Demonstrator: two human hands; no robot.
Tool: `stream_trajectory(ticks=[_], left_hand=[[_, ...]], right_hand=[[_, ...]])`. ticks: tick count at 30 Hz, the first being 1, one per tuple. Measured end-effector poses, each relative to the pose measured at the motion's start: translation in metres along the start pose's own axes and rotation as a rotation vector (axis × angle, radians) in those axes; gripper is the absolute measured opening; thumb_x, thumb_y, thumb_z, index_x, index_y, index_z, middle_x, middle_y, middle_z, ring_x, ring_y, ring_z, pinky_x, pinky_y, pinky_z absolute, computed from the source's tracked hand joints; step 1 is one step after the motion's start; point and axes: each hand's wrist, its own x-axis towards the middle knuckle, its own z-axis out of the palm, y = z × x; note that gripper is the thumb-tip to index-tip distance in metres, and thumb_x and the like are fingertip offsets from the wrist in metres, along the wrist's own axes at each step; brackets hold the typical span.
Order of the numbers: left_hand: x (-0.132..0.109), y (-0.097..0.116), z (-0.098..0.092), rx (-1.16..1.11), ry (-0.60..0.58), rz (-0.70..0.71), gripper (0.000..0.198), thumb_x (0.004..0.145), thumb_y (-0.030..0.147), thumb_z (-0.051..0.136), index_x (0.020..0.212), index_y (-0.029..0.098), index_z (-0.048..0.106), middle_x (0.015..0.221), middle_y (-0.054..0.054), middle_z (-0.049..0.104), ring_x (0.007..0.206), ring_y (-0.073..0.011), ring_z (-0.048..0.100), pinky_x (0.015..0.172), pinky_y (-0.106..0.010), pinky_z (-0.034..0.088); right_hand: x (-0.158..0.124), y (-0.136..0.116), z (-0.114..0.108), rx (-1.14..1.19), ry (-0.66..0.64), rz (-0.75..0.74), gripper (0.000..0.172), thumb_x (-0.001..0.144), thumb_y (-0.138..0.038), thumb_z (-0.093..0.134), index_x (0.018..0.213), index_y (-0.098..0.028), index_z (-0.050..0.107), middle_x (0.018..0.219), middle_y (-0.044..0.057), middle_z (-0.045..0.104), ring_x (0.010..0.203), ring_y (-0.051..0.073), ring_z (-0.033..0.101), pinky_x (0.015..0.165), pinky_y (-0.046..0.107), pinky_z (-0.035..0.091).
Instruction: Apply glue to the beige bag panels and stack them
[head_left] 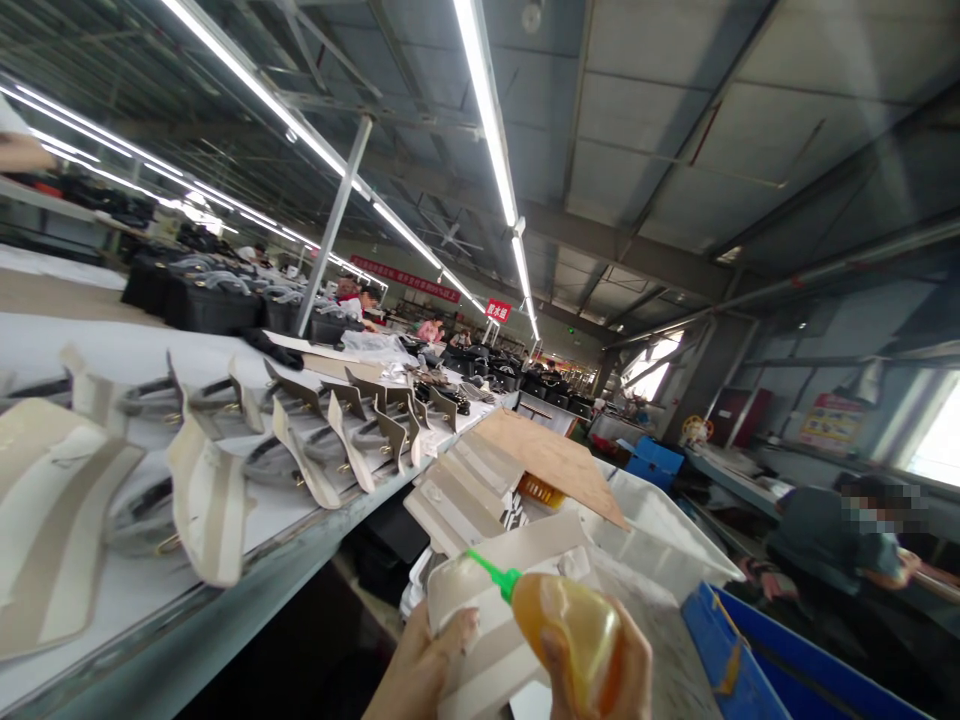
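My right hand (630,655) is wrapped round a glue bottle (574,630), a soft squeeze bottle with amber liquid inside. Its green nozzle (491,572) points up and to the left, over a beige panel (480,655). My left hand (431,655) grips that panel at its left edge, with the thumb on top. The panel has a darker tan band running across it. Whether the nozzle touches the panel I cannot tell. Just beyond lies a stack of similar beige panels (461,500).
On the long white table (285,530) at left stand several curved bag panels (206,500) with grey handles. Behind them are black bags (214,300). A brown board (551,455), a white bin (660,530) and a blue crate (739,650) stand at right, near a seated person (825,540).
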Motion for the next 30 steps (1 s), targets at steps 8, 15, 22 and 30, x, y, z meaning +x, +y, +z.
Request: stream_trajectory(ticks=[8, 15, 22, 30], left_hand=[[0.001, 0.0, -0.002, -0.004, 0.038, -0.043, 0.076, 0.062, 0.051, 0.084, 0.12, 0.01, 0.059, 0.083, -0.008, 0.078, 0.074, -0.0255, 0.071, 0.065, -0.031, 0.053], [0.0, 0.001, -0.001, -0.008, 0.034, -0.026, 0.075, 0.062, 0.049, 0.084, 0.122, 0.012, 0.061, 0.083, -0.009, 0.078, 0.074, -0.028, 0.071, 0.061, -0.032, 0.052], [0.001, 0.003, -0.002, -0.01, -0.052, -0.065, 0.073, 0.065, 0.05, 0.082, 0.122, 0.01, 0.061, 0.08, -0.01, 0.077, 0.071, -0.0281, 0.071, 0.062, -0.033, 0.051], [-0.001, 0.003, 0.0, -0.011, 0.009, -0.063, 0.069, 0.058, 0.049, 0.087, 0.111, 0.011, 0.065, 0.081, -0.01, 0.078, 0.072, -0.0283, 0.071, 0.064, -0.034, 0.054]], right_hand=[[0.014, 0.026, 0.0, -0.094, 0.243, 0.036, 0.066, 0.066, -0.062, 0.077, 0.11, -0.016, 0.061, 0.094, 0.009, 0.062, 0.082, 0.024, 0.058, 0.076, 0.034, 0.047], [0.003, 0.009, -0.001, 0.004, 0.122, 0.073, 0.066, 0.066, -0.066, 0.075, 0.108, -0.016, 0.06, 0.093, 0.006, 0.062, 0.08, 0.019, 0.059, 0.073, 0.028, 0.048], [0.0, 0.014, 0.0, 0.056, 0.051, 0.038, 0.061, 0.07, -0.065, 0.073, 0.107, -0.018, 0.059, 0.091, 0.005, 0.061, 0.075, 0.018, 0.057, 0.067, 0.028, 0.048], [0.006, 0.008, -0.002, 0.029, 0.126, 0.03, 0.061, 0.068, -0.064, 0.075, 0.105, -0.018, 0.06, 0.087, 0.005, 0.062, 0.074, 0.019, 0.058, 0.068, 0.027, 0.049]])
